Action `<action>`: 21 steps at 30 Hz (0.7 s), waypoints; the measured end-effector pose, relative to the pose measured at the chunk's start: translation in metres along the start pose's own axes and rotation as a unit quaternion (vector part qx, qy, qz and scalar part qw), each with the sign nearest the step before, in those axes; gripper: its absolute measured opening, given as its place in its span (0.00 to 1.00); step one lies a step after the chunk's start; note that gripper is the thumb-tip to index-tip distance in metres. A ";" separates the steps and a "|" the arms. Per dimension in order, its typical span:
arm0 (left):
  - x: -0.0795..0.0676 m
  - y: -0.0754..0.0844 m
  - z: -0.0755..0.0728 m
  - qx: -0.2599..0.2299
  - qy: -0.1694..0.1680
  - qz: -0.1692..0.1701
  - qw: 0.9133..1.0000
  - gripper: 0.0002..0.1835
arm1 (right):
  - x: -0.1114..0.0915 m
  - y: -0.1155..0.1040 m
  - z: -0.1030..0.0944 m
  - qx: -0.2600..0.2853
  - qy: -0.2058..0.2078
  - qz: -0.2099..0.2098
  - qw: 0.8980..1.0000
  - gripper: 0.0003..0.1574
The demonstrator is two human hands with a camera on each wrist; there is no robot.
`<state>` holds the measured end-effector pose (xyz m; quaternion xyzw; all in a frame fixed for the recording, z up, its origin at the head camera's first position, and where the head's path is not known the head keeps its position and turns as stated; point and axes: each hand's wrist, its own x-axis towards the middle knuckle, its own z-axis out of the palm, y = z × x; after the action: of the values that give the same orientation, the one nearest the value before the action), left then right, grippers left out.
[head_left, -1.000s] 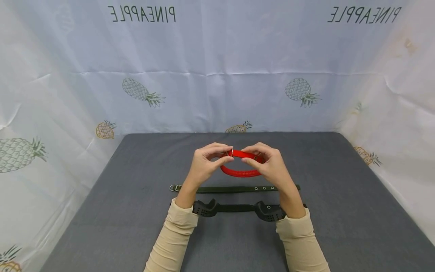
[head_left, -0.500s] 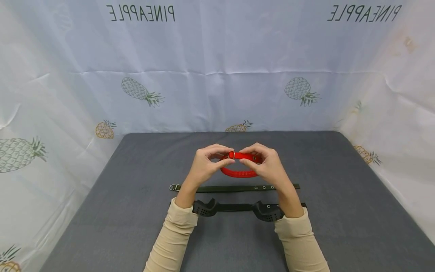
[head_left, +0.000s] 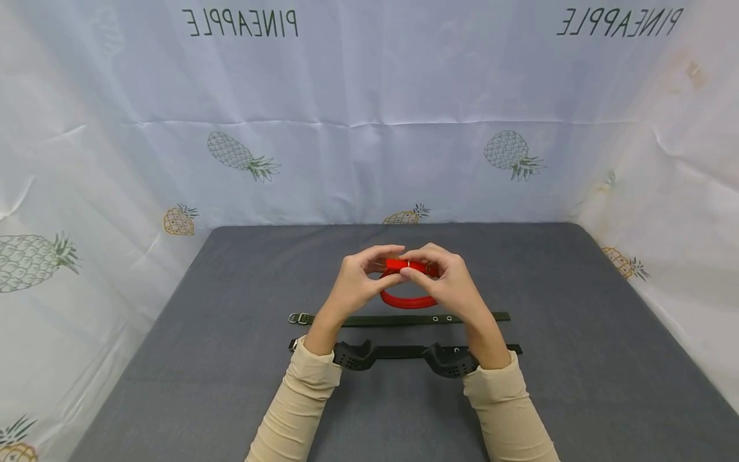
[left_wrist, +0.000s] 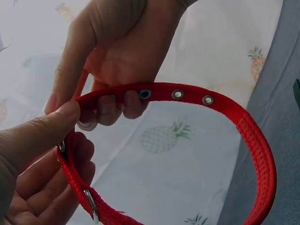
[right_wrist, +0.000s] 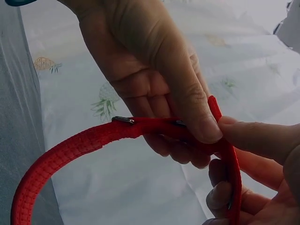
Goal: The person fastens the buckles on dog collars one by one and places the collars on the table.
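Note:
A red collar (head_left: 408, 301), bent into a loop with its ends overlapping, is held up over the table by both hands. My left hand (head_left: 355, 282) pinches the buckle end between thumb and fingers. My right hand (head_left: 453, 276) pinches the strap end with eyelets, its thumb close beside the left thumb. In the left wrist view, several metal eyelets (left_wrist: 177, 94) run along the strap past the right fingers, and a metal ring (left_wrist: 90, 201) hangs near the left fingers. The left thumb presses on the overlap (right_wrist: 206, 136) in the right wrist view; fingers partly hide the buckle.
On the grey table (head_left: 231, 385) a green collar (head_left: 381, 320) lies straight below the hands. A black collar (head_left: 398, 351) lies parallel to it, nearer the person, partly hidden by the wrists and their black wrist-worn cameras (head_left: 355, 357). A pineapple-print curtain (head_left: 369, 167) encloses the table.
The hands have drawn closer together, the left shifting slightly right and the right slightly left. More red strap now shows to the left of the metal loop.

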<state>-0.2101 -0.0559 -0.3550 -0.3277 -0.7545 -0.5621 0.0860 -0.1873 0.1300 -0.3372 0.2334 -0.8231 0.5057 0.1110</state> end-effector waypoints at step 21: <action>0.000 -0.003 0.001 -0.003 0.042 0.005 0.999 0.17 | 0.001 0.001 -0.004 0.049 0.040 -0.011 0.998 0.13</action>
<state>-0.2114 -0.0553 -0.3574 -0.3075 -0.7472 -0.5770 0.1194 -0.1884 0.1334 -0.3361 0.2269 -0.7896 0.5533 0.1376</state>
